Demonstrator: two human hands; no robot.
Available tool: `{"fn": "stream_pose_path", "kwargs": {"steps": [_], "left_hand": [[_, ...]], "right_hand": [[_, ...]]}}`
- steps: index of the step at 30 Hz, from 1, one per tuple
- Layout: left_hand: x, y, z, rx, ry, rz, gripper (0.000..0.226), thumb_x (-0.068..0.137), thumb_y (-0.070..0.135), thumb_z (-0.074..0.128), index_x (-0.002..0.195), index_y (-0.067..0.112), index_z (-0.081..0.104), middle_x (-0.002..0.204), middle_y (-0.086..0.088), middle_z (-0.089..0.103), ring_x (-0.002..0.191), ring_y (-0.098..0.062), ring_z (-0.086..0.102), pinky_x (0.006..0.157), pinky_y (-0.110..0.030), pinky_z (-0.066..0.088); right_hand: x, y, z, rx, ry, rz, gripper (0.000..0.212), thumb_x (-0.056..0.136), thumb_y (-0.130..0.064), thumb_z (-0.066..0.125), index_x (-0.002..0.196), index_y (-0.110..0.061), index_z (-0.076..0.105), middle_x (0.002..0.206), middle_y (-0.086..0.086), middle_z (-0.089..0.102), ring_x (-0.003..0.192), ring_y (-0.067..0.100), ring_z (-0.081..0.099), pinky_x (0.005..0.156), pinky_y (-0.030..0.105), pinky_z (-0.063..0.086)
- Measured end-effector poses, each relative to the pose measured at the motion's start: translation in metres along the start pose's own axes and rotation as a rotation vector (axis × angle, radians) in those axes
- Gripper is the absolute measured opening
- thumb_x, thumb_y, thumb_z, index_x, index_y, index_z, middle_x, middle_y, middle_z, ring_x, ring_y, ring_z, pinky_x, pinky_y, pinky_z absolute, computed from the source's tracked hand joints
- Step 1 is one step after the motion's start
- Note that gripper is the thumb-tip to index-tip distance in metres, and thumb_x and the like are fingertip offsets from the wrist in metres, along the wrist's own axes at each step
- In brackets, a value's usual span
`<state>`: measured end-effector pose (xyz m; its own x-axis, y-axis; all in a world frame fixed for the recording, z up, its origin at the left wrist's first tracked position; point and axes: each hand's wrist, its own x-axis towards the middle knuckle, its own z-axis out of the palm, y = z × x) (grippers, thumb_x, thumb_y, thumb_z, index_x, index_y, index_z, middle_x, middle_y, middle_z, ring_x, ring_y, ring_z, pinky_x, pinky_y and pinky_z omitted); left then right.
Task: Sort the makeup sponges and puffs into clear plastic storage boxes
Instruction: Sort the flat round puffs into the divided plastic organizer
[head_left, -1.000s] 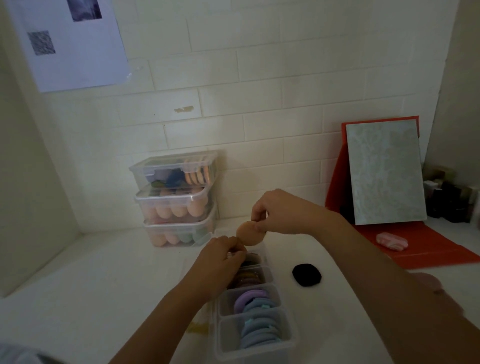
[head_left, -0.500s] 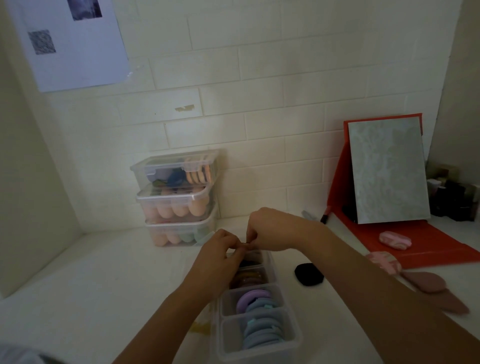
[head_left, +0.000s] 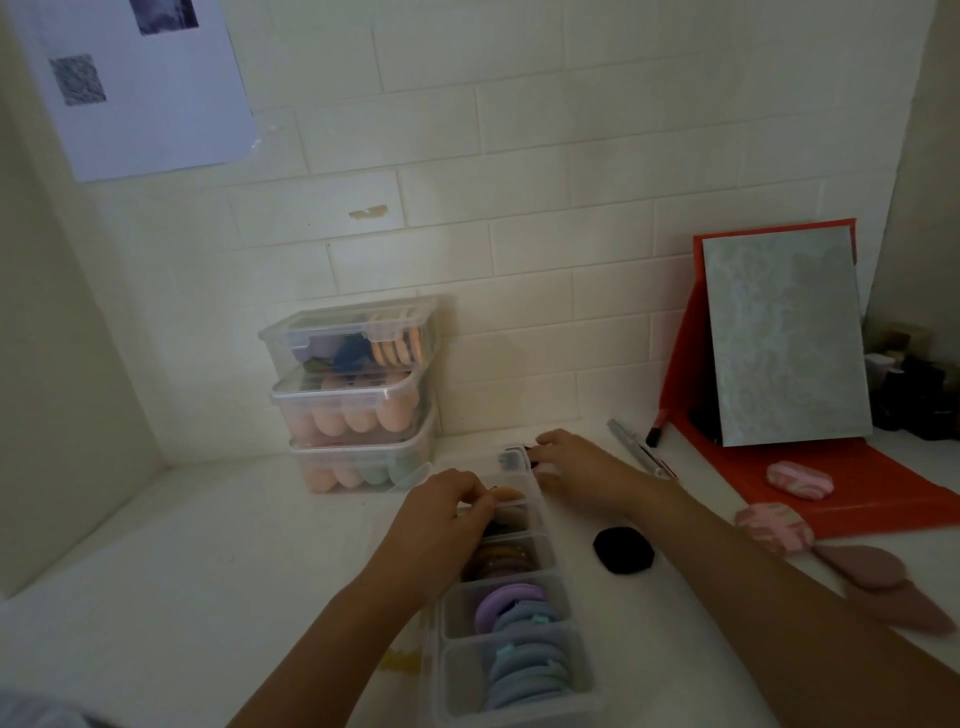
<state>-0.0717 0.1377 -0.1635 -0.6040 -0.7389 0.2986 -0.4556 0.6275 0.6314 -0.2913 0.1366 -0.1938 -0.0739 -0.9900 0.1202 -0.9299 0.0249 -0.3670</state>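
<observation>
Divided box (head_left: 457, 670) mostly full. Left hand (head_left: 447, 512) apparently pinches peach puff (head_left: 503, 492) inside; right hand (head_left: 574, 467) grip indeterminate. Black puff (head_left: 622, 550), pink puff (head_left: 774, 527) unsorted, right of centre.

One puff (head_left: 622, 550) is black, one sponge (head_left: 800, 480) pink-marbled (its mat (head_left: 883, 501) red).

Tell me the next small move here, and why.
Probably move the right hand from the far end of the long clear divided box to the loose black round puff beside it: the left hand holds the tan round puff at a compartment, and the black one lies unsorted on the white counter.
</observation>
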Motion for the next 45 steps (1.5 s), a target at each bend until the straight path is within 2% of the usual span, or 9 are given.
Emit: {"fn": "stream_pose_path", "kwargs": {"steps": [6,9,14,19,23,26,36,41,45], "left_hand": [[0.001,0.0,0.0,0.002,-0.023,-0.008,0.018,0.095,0.03,0.047,0.08,0.024,0.056,0.092,0.005,0.059,0.083,-0.006,0.055,0.065,-0.01,0.037],[0.0,0.001,0.0,-0.02,-0.031,0.011,0.018,0.095,0.028,0.047,0.08,0.025,0.057,0.089,0.005,0.061,0.082,-0.007,0.058,0.063,-0.01,0.04],[-0.001,0.003,0.0,-0.051,-0.036,0.026,0.013,0.097,0.026,0.043,0.094,0.03,0.055,0.094,0.007,0.06,0.074,-0.006,0.059,0.055,-0.005,0.043],[-0.001,0.004,0.0,-0.045,-0.064,0.035,0.02,0.098,0.027,0.042,0.109,0.042,0.049,0.096,0.009,0.059,0.081,-0.004,0.061,0.062,-0.008,0.048],[-0.001,0.003,0.001,-0.001,-0.072,0.05,0.021,0.098,0.027,0.041,0.105,0.044,0.051,0.097,0.011,0.061,0.084,-0.001,0.061,0.065,-0.007,0.048],[0.002,0.001,0.003,0.065,-0.08,0.063,0.021,0.098,0.026,0.04,0.097,0.039,0.058,0.101,0.013,0.062,0.09,0.0,0.058,0.075,-0.008,0.045],[0.001,-0.001,0.004,0.047,-0.073,0.023,0.022,0.096,0.028,0.043,0.113,0.039,0.053,0.11,0.012,0.053,0.097,-0.002,0.052,0.076,-0.009,0.041],[0.0,0.0,0.002,0.063,-0.073,0.052,0.022,0.096,0.026,0.044,0.108,0.036,0.06,0.11,0.013,0.057,0.098,-0.001,0.054,0.086,-0.014,0.044],[-0.001,0.003,0.002,0.046,-0.062,0.05,0.024,0.097,0.024,0.044,0.108,0.037,0.061,0.095,0.021,0.057,0.081,0.013,0.052,0.066,0.002,0.039]], "right_hand": [[0.006,0.005,0.014,-0.033,-0.069,-0.072,0.03,0.093,-0.037,0.041,0.112,-0.03,0.062,0.143,0.008,0.041,0.13,0.025,0.041,0.104,0.04,0.039],[0.005,0.002,0.014,-0.124,-0.047,-0.103,0.03,0.099,-0.027,0.039,0.11,-0.015,0.064,0.132,0.013,0.048,0.113,0.031,0.051,0.095,0.036,0.04],[0.001,0.001,0.014,-0.242,0.047,-0.1,0.035,0.101,-0.028,0.032,0.129,-0.021,0.053,0.129,0.01,0.05,0.108,0.03,0.05,0.088,0.036,0.039],[-0.003,0.0,0.008,-0.063,0.103,0.012,0.042,0.103,-0.026,0.03,0.144,-0.022,0.036,0.129,0.01,0.054,0.113,0.026,0.053,0.096,0.033,0.041],[-0.012,-0.008,-0.014,0.159,0.434,-0.014,0.018,0.092,-0.031,0.057,0.097,-0.017,0.067,0.087,-0.001,0.067,0.08,0.013,0.059,0.072,0.024,0.044],[-0.017,-0.019,-0.032,0.232,0.532,-0.072,0.018,0.083,-0.028,0.068,0.072,-0.016,0.062,0.067,-0.003,0.061,0.061,0.009,0.052,0.059,0.02,0.041],[-0.024,-0.074,-0.06,0.342,0.409,-0.217,0.02,0.083,-0.026,0.07,0.103,-0.024,0.065,0.079,-0.01,0.057,0.059,-0.002,0.046,0.057,0.008,0.037],[-0.029,-0.089,-0.065,0.19,0.266,-0.275,0.017,0.082,-0.027,0.07,0.096,-0.017,0.073,0.083,-0.008,0.065,0.063,-0.003,0.051,0.059,0.005,0.04],[-0.029,-0.09,-0.06,-0.024,0.122,-0.248,0.017,0.085,-0.028,0.066,0.092,-0.014,0.072,0.088,-0.003,0.069,0.072,0.002,0.058,0.063,0.012,0.041]]}}
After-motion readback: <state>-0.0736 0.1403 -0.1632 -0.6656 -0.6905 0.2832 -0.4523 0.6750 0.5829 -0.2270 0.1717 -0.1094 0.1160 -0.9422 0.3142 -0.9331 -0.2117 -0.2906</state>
